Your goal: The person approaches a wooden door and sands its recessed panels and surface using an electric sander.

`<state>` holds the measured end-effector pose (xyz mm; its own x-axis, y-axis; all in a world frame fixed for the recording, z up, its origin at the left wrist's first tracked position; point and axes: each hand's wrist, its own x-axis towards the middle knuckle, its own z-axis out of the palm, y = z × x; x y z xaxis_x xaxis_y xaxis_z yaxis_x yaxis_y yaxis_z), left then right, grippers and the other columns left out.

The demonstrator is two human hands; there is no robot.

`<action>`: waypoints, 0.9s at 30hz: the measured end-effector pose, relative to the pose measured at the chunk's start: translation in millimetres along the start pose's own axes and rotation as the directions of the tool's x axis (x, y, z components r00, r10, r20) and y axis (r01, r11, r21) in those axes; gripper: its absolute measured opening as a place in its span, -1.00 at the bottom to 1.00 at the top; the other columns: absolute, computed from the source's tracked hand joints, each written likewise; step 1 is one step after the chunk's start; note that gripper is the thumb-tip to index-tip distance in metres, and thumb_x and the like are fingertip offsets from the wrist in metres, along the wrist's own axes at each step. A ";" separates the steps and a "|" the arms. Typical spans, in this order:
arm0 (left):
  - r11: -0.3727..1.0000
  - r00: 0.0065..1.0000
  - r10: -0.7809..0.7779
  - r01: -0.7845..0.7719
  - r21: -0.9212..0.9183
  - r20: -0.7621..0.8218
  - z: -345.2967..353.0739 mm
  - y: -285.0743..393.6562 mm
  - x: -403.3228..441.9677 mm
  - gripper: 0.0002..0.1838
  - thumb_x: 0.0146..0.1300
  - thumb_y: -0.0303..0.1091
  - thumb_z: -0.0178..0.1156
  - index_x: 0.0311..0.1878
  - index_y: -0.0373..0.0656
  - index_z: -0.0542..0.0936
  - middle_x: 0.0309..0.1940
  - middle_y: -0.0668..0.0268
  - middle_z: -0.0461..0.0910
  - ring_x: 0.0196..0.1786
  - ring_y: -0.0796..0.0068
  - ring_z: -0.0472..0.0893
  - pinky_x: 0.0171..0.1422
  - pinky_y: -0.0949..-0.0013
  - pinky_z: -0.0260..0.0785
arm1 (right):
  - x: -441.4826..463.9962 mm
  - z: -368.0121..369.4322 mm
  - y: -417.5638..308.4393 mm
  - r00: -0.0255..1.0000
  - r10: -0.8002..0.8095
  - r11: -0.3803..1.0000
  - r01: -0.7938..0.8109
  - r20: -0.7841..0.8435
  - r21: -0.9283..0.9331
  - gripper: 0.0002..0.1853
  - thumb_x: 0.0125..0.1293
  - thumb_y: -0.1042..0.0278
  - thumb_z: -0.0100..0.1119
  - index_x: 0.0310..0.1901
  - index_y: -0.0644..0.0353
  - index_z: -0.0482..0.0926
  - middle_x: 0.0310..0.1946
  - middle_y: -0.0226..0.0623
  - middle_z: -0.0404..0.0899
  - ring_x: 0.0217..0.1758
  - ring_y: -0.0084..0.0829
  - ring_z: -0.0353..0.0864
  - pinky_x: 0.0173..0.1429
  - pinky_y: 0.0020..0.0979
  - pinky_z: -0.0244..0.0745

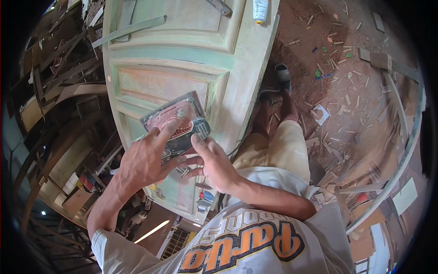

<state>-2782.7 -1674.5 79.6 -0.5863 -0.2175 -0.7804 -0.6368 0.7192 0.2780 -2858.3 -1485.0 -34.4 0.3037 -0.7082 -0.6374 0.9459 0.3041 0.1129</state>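
Observation:
A dusty red and black electric sander [180, 119] is held tilted above a panelled door [171, 52]. My left hand [143, 157] grips its near left side, with a finger lying across the red body. Against the black end rests the thumb of my right hand [216, 166], and its other fingers curl around near the sander's lower edge, partly hidden. The door has a pale green and whitish, patchy surface with raised mouldings. Part of its lower panel lies hidden behind my hands and the sander.
On the door lie a white bottle [260, 10], a thin wooden strip [130, 31] and a metal piece [220, 6]. Small items sit at its near end. Wood scraps litter the dirt floor [315, 73] to the right. Stacked timber [59, 68] crowds the left.

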 end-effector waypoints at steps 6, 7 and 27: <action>0.992 0.990 -0.025 0.008 0.122 0.142 9.8 -7.3 30.8 -0.01 0.48 0.18 0.53 0.84 0.15 0.29 -0.08 -0.09 0.73 -0.20 -0.33 0.82 -0.09 -0.19 0.72 | 23.3 -20.7 -12.9 1.000 -0.007 0.999 0.008 -0.021 0.039 -0.34 0.80 -0.31 0.21 0.45 0.19 0.49 0.14 -0.14 0.79 0.02 -0.31 0.92 -0.12 -0.24 0.88; 0.992 0.988 -0.025 0.006 0.129 0.150 8.1 -7.0 34.1 -0.01 0.48 0.18 0.53 0.84 0.15 0.29 -0.08 -0.09 0.73 -0.20 -0.33 0.82 -0.09 -0.19 0.72 | 26.9 -23.1 -12.3 1.000 -0.017 0.999 0.017 -0.018 0.031 -0.30 0.78 -0.32 0.23 0.47 0.22 0.46 0.11 -0.15 0.79 0.03 -0.34 0.92 -0.16 -0.31 0.89; 0.933 0.948 0.105 -0.197 0.300 0.299 -20.1 -22.3 87.3 0.07 0.37 0.07 0.62 0.86 0.11 0.32 -0.07 0.04 0.69 -0.33 -0.07 0.79 -0.23 -0.05 0.69 | 55.1 -28.0 -14.7 0.992 -0.110 0.964 0.122 -0.064 0.237 -0.42 0.86 -0.07 0.19 0.47 0.25 0.24 0.25 0.06 0.69 0.08 -0.17 0.93 0.16 -0.19 0.92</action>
<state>-2829.8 -1722.8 16.6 -0.4729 0.0662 -0.8786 -0.3284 0.9121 0.2455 -2858.7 -1510.7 -92.5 0.1900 -0.6954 -0.6931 0.9758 0.0558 0.2115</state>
